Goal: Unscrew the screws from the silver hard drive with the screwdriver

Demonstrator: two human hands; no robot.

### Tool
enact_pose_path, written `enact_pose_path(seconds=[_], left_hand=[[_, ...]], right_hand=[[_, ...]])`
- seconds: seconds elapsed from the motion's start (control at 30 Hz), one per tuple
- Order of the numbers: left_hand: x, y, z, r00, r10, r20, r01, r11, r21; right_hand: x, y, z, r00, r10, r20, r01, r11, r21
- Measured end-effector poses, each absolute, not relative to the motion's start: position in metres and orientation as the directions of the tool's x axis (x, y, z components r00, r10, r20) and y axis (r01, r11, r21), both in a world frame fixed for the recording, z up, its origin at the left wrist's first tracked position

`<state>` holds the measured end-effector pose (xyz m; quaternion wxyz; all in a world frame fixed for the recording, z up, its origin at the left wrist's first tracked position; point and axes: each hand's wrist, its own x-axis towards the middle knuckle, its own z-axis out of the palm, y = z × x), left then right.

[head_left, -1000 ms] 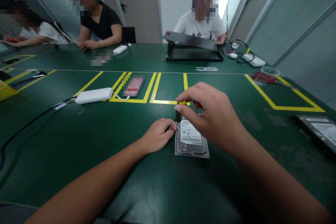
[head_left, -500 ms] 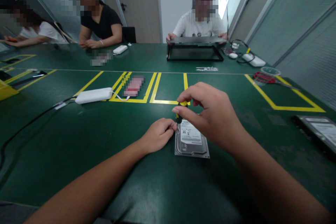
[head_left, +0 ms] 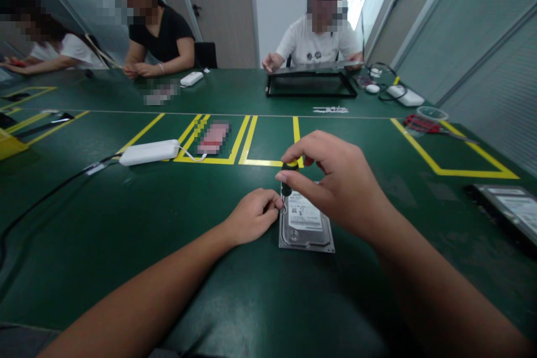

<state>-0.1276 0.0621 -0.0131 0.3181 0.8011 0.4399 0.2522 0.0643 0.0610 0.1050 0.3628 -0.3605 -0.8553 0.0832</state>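
Drive (head_left: 309, 239): flat on table (head_left: 201, 296), label (head_left: 305, 217) up.
Screwdriver (head_left: 286, 190): near upright, low end at drive's left edge.
Right hand (head_left: 338, 182): pinches screwdriver top.
Left hand (head_left: 255, 215): fingers curled beside drive; any grip unclear.

Workroom — green table (head_left: 126, 224), yellow tape (head_left: 474, 174)
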Motion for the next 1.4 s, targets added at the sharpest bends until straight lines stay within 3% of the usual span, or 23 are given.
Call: enact_pose_path(seconds=[0.17, 0.33, 1.4], left_hand=[[-0.1278, 0.0616, -0.0127, 0.485, 0.866, 0.123, 0.552, -0.413, 0.724], [-0.1277, 0.0617, -0.0133, 0.487, 0.863, 0.134, 0.549, -0.422, 0.721], [-0.1269, 0.0612, -0.0129, 0.488, 0.865, 0.117, 0.550, -0.409, 0.728]], right_hand=[[0.0646, 0.0595, 0.1046, -0.444, 0.704, 0.554, 0.579, 0.697, -0.422], [0.0650, 0.0606, 0.1039, -0.477, 0.650, 0.591, 0.500, 0.754, -0.425], [0.0656, 0.0616, 0.1028, -0.461, 0.654, 0.600, 0.534, 0.744, -0.401]])
